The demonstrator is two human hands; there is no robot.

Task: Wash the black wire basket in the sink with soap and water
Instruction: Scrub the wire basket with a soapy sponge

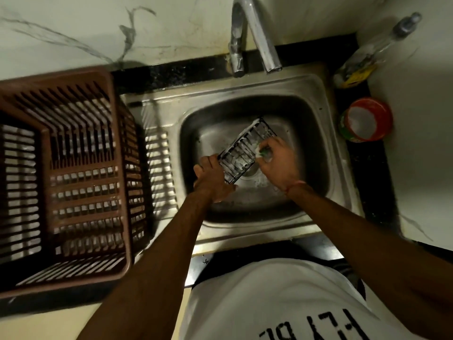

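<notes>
The black wire basket (245, 149) is held tilted over the middle of the steel sink (331, 168), with white soap foam on its wires. My left hand (212, 179) grips the basket's near left end. My right hand (279, 163) is closed on a green scrub pad (264, 151) pressed against the basket's right side. The tap (259, 35) arches above the sink, and no water stream shows under its spout.
A large brown slatted plastic crate (66, 173) stands on the drainboard at the left. On the black counter to the right sit a red tub of white soap (365, 120) and a clear bottle (367, 55). A marble wall rises behind the tap.
</notes>
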